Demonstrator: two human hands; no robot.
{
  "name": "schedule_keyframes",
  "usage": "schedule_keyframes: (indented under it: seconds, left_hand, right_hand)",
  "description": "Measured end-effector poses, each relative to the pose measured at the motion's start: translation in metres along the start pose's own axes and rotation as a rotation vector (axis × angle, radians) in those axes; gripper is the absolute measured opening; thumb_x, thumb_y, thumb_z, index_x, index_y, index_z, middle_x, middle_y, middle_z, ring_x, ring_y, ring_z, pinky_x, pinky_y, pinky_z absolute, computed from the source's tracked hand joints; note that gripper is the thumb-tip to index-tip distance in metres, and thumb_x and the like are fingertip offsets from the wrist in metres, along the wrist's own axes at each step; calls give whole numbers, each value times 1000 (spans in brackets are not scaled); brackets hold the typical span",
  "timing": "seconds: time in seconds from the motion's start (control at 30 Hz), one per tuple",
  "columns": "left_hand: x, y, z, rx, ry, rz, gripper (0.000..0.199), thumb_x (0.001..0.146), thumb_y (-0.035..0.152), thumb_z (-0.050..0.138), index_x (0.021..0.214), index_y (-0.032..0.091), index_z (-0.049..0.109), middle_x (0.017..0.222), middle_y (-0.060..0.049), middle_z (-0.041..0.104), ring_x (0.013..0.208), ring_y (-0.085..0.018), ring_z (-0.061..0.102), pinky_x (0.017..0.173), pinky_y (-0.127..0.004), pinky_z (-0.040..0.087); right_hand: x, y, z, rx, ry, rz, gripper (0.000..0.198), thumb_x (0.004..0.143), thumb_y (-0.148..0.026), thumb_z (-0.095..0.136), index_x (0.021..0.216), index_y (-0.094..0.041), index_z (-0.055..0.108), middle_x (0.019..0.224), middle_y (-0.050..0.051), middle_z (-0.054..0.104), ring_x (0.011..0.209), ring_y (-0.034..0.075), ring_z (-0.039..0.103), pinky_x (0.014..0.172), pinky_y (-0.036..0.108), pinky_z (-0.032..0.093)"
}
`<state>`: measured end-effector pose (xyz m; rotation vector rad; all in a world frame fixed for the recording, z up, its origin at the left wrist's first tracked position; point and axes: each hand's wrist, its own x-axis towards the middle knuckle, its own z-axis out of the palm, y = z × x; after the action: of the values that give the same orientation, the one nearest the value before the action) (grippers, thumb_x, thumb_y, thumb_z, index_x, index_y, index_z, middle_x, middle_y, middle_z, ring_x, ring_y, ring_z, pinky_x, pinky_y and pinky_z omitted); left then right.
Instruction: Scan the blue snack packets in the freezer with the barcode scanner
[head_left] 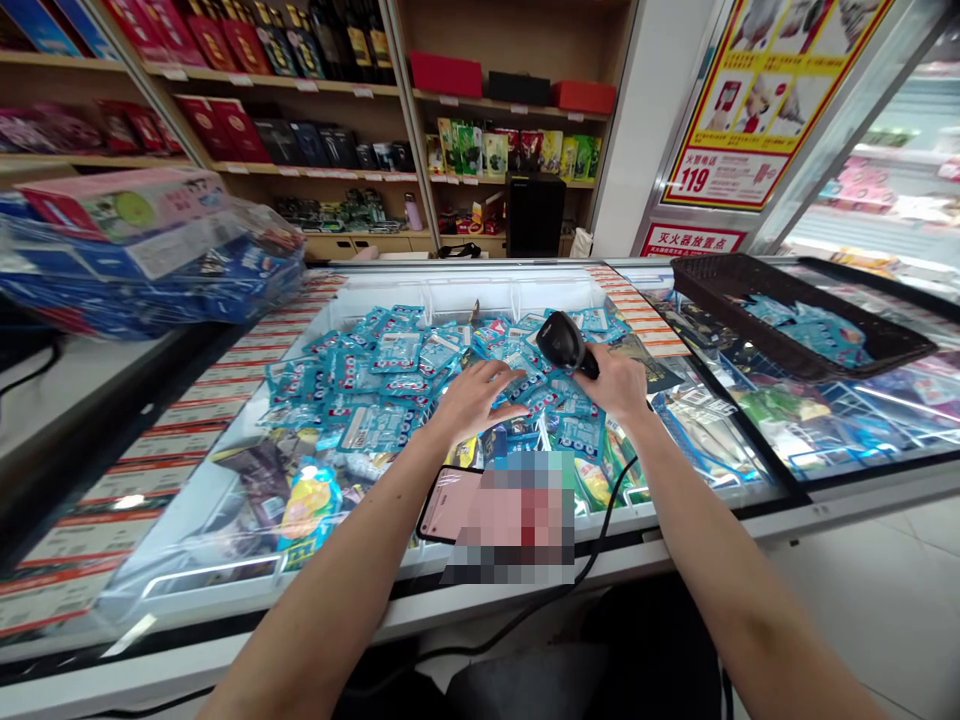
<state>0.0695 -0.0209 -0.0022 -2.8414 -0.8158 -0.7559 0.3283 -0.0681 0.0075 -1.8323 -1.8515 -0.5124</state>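
Gripping scanner [561, 341], seemingly above packets [397, 352]

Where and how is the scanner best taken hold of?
Probably by the scanner's handle, from the near right, where the right hand holds it: the narrow handle slants back toward that side, while the bulky head points away to the left.

Black handheld barcode scanner [564, 342], gripped by right-hand fingers [602, 358], tilted, head up-left, handle down-right, over right part of pile. Small light-blue sealed packets [396, 352], red-and-white print, loosely heaped and overlapping, mixed angles, mostly flat, spread across chest freezer [750, 528].
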Motion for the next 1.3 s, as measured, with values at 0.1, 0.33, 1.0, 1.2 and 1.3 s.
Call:
schedule_keyframes:
  seconds: [0.1,0.33,1.0,1.2,1.3]
  left_hand:
    - [-1,-1,1,20,17,16,41,89,44,48,124,25,54,114,-10,58,102,-21,54,86,-36,45]
    - [-6,-10,-4,135,216,-166,32,92,34,43,118,31,62,93,-8,62,87,-19,57,78,-34,44]
    - [-6,-27,1,-643,494,-678,49,81,35,57,127,26,43,67,6,38,51,-6,47,49,-19,50]
    - [-7,-29,3,-599,480,-693,42,81,37,56,121,24,50,68,4,40,54,-7,49,48,-20,51]
    - [-7,-28,2,-587,476,-692,41,82,37,56,120,24,51,68,4,43,54,-8,50,48,-20,52]
  right_hand:
    - [0,0,1,-9,-10,7,43,81,-44,55,117,-21,59,92,7,69,82,24,64,63,28,39]
    - [-1,-1,0,-7,-3,2,43,81,-45,55,117,-21,60,90,8,69,81,24,64,63,28,38]
    - [-3,-5,-1,86,-25,-205,43,83,-42,53,119,-18,57,99,7,69,86,21,63,68,27,40]
    - [-5,-8,-1,126,-51,-287,41,84,-37,53,120,-19,56,103,7,68,90,21,63,71,27,41]
    - [-5,-8,0,153,-59,-310,41,84,-35,53,121,-18,55,103,7,68,91,22,63,72,28,42]
